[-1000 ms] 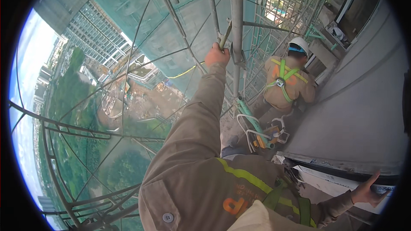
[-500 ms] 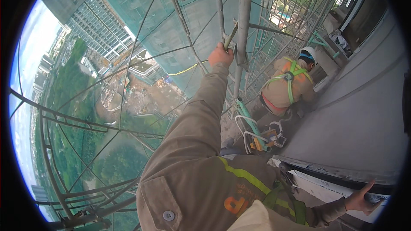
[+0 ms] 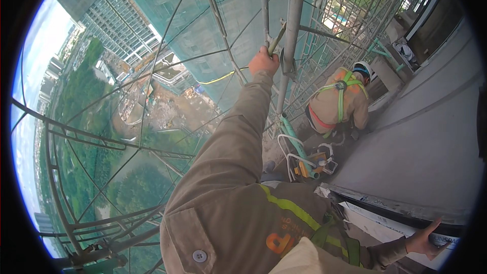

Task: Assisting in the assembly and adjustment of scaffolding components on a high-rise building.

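Where a slanting bar (image 3: 277, 39) runs beside the grey upright pole (image 3: 293, 25), the left hand (image 3: 264, 62) is clenched round its lower end. The right hand (image 3: 423, 239), thumb and fingers spread, is at the white strip (image 3: 373, 222); whether they touch, I cannot tell. Beyond, a co-worker (image 3: 337, 99) bends beside the grey wall (image 3: 421, 137).

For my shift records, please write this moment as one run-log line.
left hand: gripping olive bar | right hand: spread at white panel | co-worker: bent beside grey wall
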{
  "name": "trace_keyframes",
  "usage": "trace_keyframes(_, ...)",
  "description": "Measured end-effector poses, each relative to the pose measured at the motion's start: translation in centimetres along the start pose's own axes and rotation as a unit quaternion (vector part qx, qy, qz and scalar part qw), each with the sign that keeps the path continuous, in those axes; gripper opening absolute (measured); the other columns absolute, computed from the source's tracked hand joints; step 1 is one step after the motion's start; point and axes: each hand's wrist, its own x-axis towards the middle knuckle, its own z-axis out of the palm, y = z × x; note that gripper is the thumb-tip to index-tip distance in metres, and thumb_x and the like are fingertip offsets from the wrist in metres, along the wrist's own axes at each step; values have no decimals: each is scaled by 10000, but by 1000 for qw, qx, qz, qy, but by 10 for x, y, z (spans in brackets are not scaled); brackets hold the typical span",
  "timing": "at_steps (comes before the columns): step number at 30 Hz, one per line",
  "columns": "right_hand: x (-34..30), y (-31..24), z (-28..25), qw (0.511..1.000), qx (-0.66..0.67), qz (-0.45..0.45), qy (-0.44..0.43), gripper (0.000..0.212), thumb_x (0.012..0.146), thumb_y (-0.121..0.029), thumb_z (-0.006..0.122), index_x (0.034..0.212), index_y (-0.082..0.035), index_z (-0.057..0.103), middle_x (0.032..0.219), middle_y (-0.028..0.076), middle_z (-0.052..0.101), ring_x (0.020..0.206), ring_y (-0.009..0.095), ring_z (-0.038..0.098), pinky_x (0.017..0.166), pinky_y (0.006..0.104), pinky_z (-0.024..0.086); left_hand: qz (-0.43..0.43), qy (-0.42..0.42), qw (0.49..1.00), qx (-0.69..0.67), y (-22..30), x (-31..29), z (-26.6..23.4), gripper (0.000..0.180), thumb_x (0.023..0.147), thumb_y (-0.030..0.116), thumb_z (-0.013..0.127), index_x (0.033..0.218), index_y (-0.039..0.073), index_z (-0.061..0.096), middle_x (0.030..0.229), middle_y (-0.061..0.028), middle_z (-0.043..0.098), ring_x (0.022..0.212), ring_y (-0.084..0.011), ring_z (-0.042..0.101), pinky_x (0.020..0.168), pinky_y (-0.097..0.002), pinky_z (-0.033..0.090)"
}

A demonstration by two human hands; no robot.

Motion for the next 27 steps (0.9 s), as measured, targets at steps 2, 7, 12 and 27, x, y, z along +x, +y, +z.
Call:
trace_keyframes(2, -2, 8, -2, 999, 18, 15, -49, 800, 707, -432, 912, 1189, 128, 605, 1082, 243, 615, 837, 270, 694, 716, 370, 638, -6, 0, 1000, 3, -2, 0, 1, 314, 833, 353, 640, 987, 100, 535, 911, -168, 700, 826, -401, 683, 702, -528, 531)
trace_keyframes(7, -7, 15, -2, 995, 0, 77, -65, 910, 717, -443, 905, 1345, 50, 469, 1272, 257, 299, 1122, 317, 518, 833, 362, 612, -7, -3, 1000, 8, -1, -2, 2, 319, 833, 363, 640, 987, 103, 540, 939, -169, 701, 835, -398, 684, 708, -524, 532)
trace_keyframes(12, -7, 3, -1, 994, 31, 89, -58, 939, 719, -482, 896, 1390, -11, 436, 1263, 242, 262, 1181, 332, 412, 876, 394, 555, -7, -6, 1000, 12, 1, 1, 3, 322, 828, 370, 643, 982, 105, 544, 937, -172, 707, 836, -396, 687, 708, -522, 536)
trace_keyframes(27, -9, -11, 3, 997, -10, 69, -12, 942, 708, -488, 900, 1390, -31, 440, 1268, 228, 260, 1215, 358, 385, 944, 441, 524, 7, 26, 999, 23, -1, 2, 8, 319, 821, 363, 632, 998, 105, 572, 912, -164, 710, 816, -389, 692, 702, -521, 541)
